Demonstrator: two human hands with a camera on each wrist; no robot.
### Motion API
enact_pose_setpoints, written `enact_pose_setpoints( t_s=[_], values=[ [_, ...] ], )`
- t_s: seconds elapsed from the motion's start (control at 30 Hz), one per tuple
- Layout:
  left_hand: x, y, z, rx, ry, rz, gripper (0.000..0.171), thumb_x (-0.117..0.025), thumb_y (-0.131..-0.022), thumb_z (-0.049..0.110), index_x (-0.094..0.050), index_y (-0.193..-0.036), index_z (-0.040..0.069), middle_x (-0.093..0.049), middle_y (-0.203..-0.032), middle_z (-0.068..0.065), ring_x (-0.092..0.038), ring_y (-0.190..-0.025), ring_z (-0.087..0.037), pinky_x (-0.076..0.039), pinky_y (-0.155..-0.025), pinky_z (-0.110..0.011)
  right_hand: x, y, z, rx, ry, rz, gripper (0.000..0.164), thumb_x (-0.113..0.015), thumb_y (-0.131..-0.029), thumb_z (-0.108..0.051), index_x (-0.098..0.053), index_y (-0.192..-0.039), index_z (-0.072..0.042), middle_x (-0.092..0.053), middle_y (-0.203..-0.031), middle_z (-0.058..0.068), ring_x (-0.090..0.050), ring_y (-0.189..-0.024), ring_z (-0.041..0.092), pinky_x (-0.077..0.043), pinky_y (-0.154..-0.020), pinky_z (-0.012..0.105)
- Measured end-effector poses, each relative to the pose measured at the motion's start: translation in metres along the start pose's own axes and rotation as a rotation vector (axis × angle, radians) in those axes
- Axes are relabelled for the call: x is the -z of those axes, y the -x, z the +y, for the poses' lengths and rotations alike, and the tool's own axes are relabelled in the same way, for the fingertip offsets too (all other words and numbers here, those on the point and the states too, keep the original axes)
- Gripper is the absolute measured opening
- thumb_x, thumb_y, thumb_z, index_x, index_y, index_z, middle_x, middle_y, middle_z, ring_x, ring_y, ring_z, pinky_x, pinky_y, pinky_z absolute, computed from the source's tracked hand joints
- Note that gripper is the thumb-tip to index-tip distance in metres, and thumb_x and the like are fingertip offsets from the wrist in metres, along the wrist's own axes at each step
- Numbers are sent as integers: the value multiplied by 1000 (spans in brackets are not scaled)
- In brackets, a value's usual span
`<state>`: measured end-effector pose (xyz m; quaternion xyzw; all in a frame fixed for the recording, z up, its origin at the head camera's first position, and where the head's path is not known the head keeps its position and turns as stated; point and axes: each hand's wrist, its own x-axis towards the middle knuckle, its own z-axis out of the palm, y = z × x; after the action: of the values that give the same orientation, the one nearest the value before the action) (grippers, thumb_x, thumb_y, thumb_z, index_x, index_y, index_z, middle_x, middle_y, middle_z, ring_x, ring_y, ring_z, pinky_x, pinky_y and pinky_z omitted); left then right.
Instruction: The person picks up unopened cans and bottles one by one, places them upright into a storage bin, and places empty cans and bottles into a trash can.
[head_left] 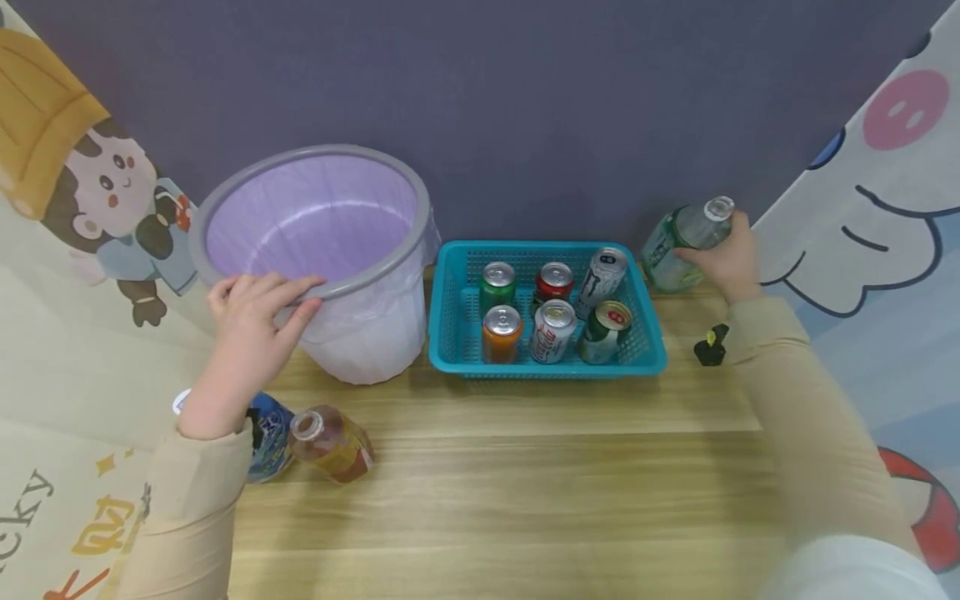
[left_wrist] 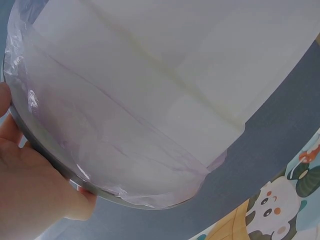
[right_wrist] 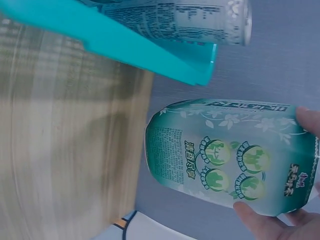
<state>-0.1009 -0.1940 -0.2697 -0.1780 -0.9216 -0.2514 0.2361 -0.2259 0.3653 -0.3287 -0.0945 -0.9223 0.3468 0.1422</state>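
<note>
My left hand point(head_left: 255, 321) grips the near rim of a white trash bin point(head_left: 367, 342) lined with a thin purple bag. Its fingers lie over the grey rim and the thumb stays outside. In the left wrist view the bin's lined wall point(left_wrist: 150, 100) fills most of the picture. At the far right, my right hand point(head_left: 733, 254) holds a clear plastic drink bottle point(head_left: 663, 254) with a green label around its upper part. That bottle leans, its capless-looking mouth towards me. The right wrist view shows the green label point(right_wrist: 230, 155) with fingertips point(right_wrist: 252, 220) on it.
Between the hands stands a teal plastic basket point(head_left: 547, 368) with several upright drink cans point(head_left: 502, 337). A brown drink bottle point(head_left: 333, 446) and a blue-labelled bottle point(head_left: 272, 437) are near my left forearm. A small black object point(head_left: 711, 346) lies by the right sleeve. Printed cloth hangs on both sides.
</note>
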Motion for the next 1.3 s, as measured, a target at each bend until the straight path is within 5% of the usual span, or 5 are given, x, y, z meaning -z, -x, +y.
enact_pose_setpoints(
  t_s=[0.37, 0.8, 1.0, 1.3],
  values=[
    [-1, 1, -2, -9, 0, 18, 24, -66, -88, 12, -68, -110, 5, -65, -90, -18, -48, -90, -34, -15, -102, -56, 25, 9, -21, 3, -16, 3, 87, -73, -82, -27, -20, -147, -5, -31, -149, 21, -35, -133, 40, -31, -110, 52],
    [0, 0, -3, 8, -5, -9, 24, -66, -88, 11, -68, -112, 5, -65, -91, -17, -48, -90, -33, -15, -102, -57, 25, 27, -55, 91, -60, 60, 80, -77, -78, -29, -31, -142, -15, -42, -143, 15, -45, -127, 33, -40, -104, 46],
    [-2, 0, -4, 3, 0, 2, 25, -66, -87, 10, -68, -111, 5, -65, -91, -17, -48, -89, -33, -15, -102, -57, 19, 38, -75, 159, -136, 64, 76, -77, -78, -28, -34, -141, -24, -43, -141, 6, -45, -129, 24, -43, -101, 37],
    [-3, 0, -5, 2, -3, 11, 26, -67, -86, 9, -68, -111, 6, -64, -88, -16, -47, -87, -31, -15, -102, -56, 7, 46, -107, 243, -385, 34, 84, -80, -74, -11, -33, -144, -20, -44, -140, 0, -44, -123, 12, -38, -101, 22]
  ],
)
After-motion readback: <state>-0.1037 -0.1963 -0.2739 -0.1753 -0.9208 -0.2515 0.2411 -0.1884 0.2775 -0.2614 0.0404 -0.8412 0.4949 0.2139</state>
